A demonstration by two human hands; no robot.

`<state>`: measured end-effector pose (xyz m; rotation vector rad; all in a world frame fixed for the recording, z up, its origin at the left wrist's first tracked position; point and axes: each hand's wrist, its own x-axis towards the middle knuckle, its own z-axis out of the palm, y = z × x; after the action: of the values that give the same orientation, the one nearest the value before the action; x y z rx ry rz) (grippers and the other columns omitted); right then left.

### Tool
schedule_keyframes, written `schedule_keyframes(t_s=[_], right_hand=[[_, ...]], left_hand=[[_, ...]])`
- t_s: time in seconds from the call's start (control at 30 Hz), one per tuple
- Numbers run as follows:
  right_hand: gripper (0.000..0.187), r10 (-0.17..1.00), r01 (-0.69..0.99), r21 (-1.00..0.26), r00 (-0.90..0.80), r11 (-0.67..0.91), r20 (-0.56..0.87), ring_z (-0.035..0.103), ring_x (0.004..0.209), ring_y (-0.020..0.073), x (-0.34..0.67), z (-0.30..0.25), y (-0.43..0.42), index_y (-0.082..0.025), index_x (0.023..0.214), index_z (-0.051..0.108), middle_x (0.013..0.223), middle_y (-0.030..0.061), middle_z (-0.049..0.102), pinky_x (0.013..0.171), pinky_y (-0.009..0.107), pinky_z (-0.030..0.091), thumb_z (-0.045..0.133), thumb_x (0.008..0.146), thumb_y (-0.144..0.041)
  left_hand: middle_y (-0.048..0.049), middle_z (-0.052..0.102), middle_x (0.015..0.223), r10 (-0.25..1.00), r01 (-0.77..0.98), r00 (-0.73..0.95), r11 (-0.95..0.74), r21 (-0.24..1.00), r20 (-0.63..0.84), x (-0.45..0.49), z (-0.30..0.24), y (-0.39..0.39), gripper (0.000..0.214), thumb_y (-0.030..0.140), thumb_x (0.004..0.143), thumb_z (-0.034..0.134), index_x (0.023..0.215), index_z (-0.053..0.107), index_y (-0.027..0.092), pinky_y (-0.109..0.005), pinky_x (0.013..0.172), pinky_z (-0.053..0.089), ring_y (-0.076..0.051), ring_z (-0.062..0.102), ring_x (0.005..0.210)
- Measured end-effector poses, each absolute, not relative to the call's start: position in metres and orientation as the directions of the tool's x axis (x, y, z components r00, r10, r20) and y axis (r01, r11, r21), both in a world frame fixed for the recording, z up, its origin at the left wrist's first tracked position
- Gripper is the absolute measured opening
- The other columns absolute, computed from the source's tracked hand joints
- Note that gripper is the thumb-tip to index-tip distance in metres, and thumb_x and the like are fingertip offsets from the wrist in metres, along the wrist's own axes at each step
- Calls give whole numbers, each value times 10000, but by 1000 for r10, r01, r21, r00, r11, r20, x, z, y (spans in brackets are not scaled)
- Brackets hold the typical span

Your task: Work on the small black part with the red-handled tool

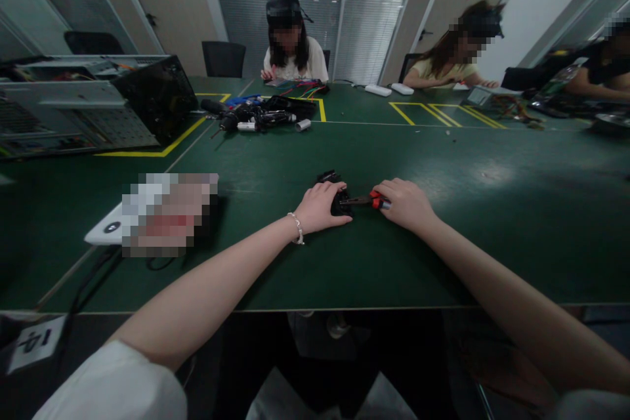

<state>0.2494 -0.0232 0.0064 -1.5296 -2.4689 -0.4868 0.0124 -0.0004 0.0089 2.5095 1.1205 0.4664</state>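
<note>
Currently visible far left of the small black part (337, 207), and farther back: an open computer case (63, 108). Nearer, though also left of that part: a white slab (105, 228), mostly blurred out. Holding the black part from its left, fingers over the far side and thumb at the near: left hand (321, 205). Lying under those fingers on the green table (443, 269): the black part itself. Reaching onto it from its right: pliers (381, 200), gripped in right hand (406, 203).

Left forearm (221, 272): slants toward two o'clock
Left hand (317, 208): turned downward, arched
Right forearm (492, 279): aimed toward ten o'clock
Right hand (408, 205): curled firmly, from here
</note>
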Motion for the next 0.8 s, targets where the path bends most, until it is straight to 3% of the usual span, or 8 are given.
schedule_keyframes(t_s=[0.5,0.8], right_hand=[[265,840,893,190,-449,409,305,533,811,221,249,9,-25,-135,973,640,928,90,654,681,323,369,525,739,-181],[255,863,907,140,-422,398,277,538,786,204,249,7,-23,-146,963,636,930,85,656,656,311,370,523,739,-192]], left_hand=[[-107,492,1300,759,641,631,-625,445,158,13,9,-1,709,480,717,666,1315,404,202,-466,993,377,-305,442,1210],[-103,490,1310,762,649,631,-621,440,144,13,10,-1,707,488,720,659,1314,404,204,-467,995,373,-308,435,1217]])
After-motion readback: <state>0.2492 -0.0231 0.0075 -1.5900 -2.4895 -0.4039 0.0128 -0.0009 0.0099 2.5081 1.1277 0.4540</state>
